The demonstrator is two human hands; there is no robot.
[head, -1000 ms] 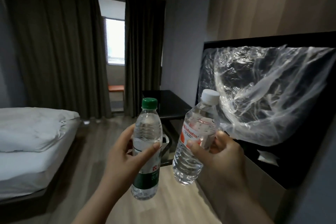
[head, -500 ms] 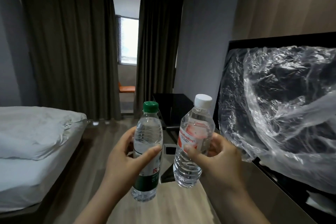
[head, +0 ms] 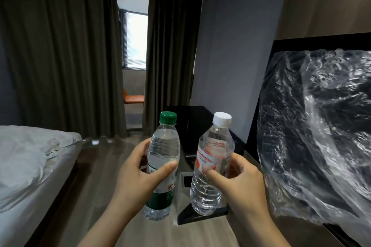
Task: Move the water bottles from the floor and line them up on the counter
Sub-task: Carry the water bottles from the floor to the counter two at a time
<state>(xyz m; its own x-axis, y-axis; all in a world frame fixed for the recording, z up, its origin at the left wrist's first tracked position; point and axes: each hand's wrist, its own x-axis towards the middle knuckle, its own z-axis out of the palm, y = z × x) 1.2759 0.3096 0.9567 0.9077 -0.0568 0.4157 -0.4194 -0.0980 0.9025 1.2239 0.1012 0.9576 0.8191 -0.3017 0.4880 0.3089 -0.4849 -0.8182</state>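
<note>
1. Both forearms are cut off at the bottom edge. The plastic (head: 321,136) over the black screen (head: 321,43) runs out of view at right.
2. A black item (head: 200,217) on the desk (head: 170,234) is partly hidden by the bottles; I cannot tell what it is.
3. Left hand (head: 136,176) grips the green-cap bottle (head: 164,142); right hand (head: 243,184) grips the white-cap bottle (head: 214,142). Both are upright, in the air over the desk, near each other but apart.
4. Room: bed (head: 30,166) at left, dark curtains (head: 60,56), window (head: 136,40), orange chair (head: 133,99).

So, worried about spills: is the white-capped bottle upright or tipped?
Nearly upright: the bottle leans slightly, cap right of base; right hand grips it.
</note>
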